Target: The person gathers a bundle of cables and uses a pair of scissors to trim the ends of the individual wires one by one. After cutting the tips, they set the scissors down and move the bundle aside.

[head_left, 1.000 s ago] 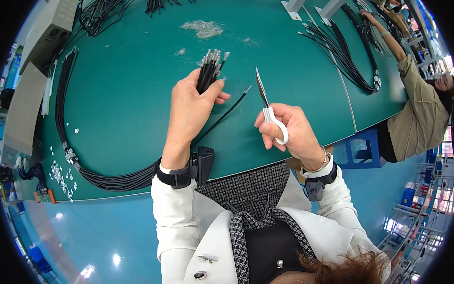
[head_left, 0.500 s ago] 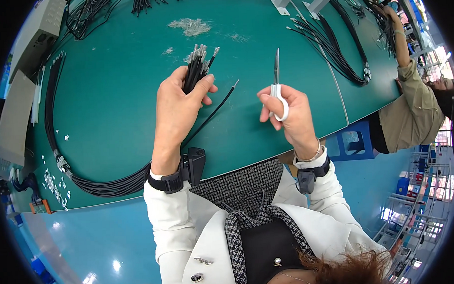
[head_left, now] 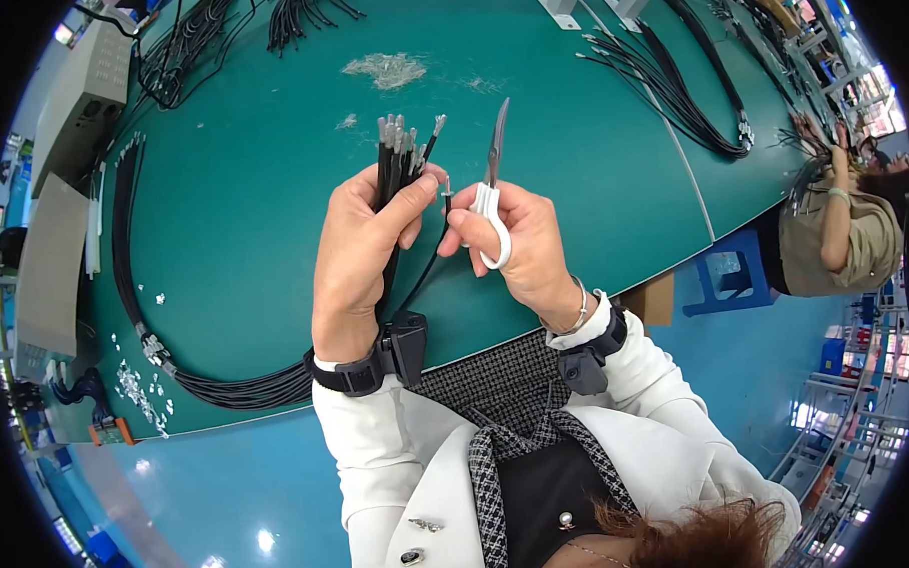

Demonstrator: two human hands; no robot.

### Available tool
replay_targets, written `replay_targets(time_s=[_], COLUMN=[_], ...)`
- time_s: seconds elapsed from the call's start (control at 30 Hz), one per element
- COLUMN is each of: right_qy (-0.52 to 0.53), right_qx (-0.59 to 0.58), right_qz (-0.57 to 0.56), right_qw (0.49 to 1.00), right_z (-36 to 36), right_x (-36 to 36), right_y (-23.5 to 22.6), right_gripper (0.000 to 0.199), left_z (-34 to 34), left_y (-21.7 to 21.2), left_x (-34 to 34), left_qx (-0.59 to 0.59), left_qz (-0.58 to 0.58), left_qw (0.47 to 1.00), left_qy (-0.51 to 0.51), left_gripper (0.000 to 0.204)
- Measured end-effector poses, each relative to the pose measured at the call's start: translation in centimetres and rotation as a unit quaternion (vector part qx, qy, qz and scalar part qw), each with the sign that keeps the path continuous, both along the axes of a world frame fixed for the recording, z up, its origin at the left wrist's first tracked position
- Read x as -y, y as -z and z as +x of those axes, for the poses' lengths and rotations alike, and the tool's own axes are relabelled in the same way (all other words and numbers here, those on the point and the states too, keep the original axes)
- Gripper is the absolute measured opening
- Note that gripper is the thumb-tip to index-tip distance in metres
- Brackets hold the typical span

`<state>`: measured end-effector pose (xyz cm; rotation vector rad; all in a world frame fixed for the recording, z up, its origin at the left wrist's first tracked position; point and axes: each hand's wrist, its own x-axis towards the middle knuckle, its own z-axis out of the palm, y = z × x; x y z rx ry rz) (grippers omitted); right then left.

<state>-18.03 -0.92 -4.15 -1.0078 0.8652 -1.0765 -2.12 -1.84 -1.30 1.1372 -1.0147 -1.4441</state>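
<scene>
Gripping a bundle of black cables [head_left: 398,161] upright in a closed fist, the left hand [head_left: 358,252] sits above the near edge of the green table [head_left: 591,169], with the stripped, silvery cable ends fanning out just above the thumb. Close to its right, the right hand [head_left: 518,247] is closed around the white handles of a pair of scissors [head_left: 490,188], whose blades stand shut and point away from the person; its forefinger and thumb also pinch the tip of a single black wire [head_left: 435,247] that curves down toward the left wrist. Both wrists wear dark bands over white sleeves. On the table's left side a long loop of black cable [head_left: 135,295] runs from far to near, with small white scraps [head_left: 136,385] scattered beside its near end. Farther off lies a pale heap of trimmings [head_left: 389,69], and more black cable bundles [head_left: 683,86] stretch along the far right. At the right edge another person [head_left: 838,236] leans over the table.
</scene>
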Motion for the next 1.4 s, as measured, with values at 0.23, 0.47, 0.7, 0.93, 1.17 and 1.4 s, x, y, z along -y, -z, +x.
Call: replay_targets(time_s=[0.23,0.47,0.7,0.93,1.17,1.4], right_qy=[0.007,-0.044,-0.077,-0.062,-0.055,-0.049], right_qx=[-0.046,-0.019,0.034,0.069,0.083,0.019], right_qz=[-0.07,-0.069,-0.024,0.012,0.017,0.018], right_qw=[0.996,0.996,0.996,0.996,0.995,0.998], right_z=[0.0,-0.4,-0.8,-0.8,-0.8,-0.5], right_x=[-0.6,-0.5,-0.3,-0.3,-0.2,-0.4], right_y=[-0.1,-0.4,-0.8,-0.3,-0.2,-1.1], right_gripper=[0.014,0.017,0.021,0.021,0.02,0.017], left_z=[1.2,1.2,1.3,1.0,1.3,1.5], left_y=[0.0,-0.3,-0.4,-0.2,-0.3,-0.1], left_x=[-0.1,-0.4,-0.5,-0.4,-0.3,-0.2], left_qx=[-0.069,-0.08,-0.057,-0.037,-0.046,-0.074], left_qz=[0.0,0.005,-0.006,0.013,0.004,0.006], left_qw=[0.997,0.991,0.99,0.988,0.993,0.993], left_qy=[0.045,0.104,0.132,0.152,0.109,0.092], left_gripper=[0.019,0.017,0.018,0.023,0.023,0.02])
